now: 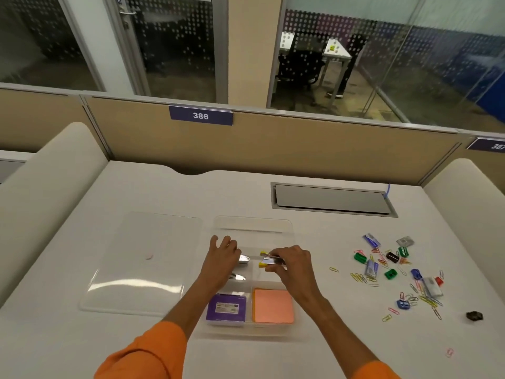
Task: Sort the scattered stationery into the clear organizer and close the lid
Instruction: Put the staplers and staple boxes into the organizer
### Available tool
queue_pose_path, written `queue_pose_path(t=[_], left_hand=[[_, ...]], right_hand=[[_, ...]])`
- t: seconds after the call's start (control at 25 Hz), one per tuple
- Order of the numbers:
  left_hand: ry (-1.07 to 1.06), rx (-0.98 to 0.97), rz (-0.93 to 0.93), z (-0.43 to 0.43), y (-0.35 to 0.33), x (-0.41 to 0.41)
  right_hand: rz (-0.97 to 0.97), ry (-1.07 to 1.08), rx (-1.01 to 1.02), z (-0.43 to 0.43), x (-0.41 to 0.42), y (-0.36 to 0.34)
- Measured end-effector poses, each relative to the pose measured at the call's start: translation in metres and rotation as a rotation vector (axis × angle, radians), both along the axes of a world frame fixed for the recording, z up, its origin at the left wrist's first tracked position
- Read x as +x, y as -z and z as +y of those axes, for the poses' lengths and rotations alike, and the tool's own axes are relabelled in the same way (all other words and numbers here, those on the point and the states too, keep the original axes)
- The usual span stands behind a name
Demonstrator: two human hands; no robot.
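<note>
The clear organizer (252, 224) lies open on the white desk, its clear lid (142, 258) flat to its left. My right hand (293, 265) grips a yellow and silver stapler (269, 261) over the organizer's middle compartment. My left hand (222, 258) rests with fingers spread on a silver stapler (244, 259) in the left middle compartment; another silver piece (238, 276) lies just below it. A purple box (226, 307) and a pink sticky note pad (273, 305) fill the two near compartments.
Several coloured paper clips (359, 277), binder clips (360, 257) and small staple boxes (371, 240) are scattered on the desk to the right. A dark crumpled item (474, 315) lies at far right. A grey cable hatch (332, 199) sits behind the organizer.
</note>
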State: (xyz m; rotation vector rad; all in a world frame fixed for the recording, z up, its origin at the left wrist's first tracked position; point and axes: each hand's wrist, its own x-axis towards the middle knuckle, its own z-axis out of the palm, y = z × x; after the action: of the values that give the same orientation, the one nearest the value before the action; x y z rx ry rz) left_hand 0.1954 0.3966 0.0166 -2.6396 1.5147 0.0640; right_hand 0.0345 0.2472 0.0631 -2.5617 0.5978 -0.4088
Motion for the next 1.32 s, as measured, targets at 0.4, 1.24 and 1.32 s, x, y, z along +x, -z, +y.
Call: queue_pose_path(t=[0.4, 1.24, 1.32], left_hand=[[0.004, -0.169, 0.072, 0.001, 0.019, 0.014], [-0.326, -0.741, 0.166, 0.054, 0.009, 0.032], [-0.329, -0.743, 0.176, 0.053, 0.010, 0.034]], right_hand=[[0.079, -0.032, -0.024, 0.021, 0.019, 0.013], [0.528, -0.277, -0.040, 0.067, 0.099, 0.039], [0.529, -0.281, -0.002, 0.064, 0.097, 0.039]])
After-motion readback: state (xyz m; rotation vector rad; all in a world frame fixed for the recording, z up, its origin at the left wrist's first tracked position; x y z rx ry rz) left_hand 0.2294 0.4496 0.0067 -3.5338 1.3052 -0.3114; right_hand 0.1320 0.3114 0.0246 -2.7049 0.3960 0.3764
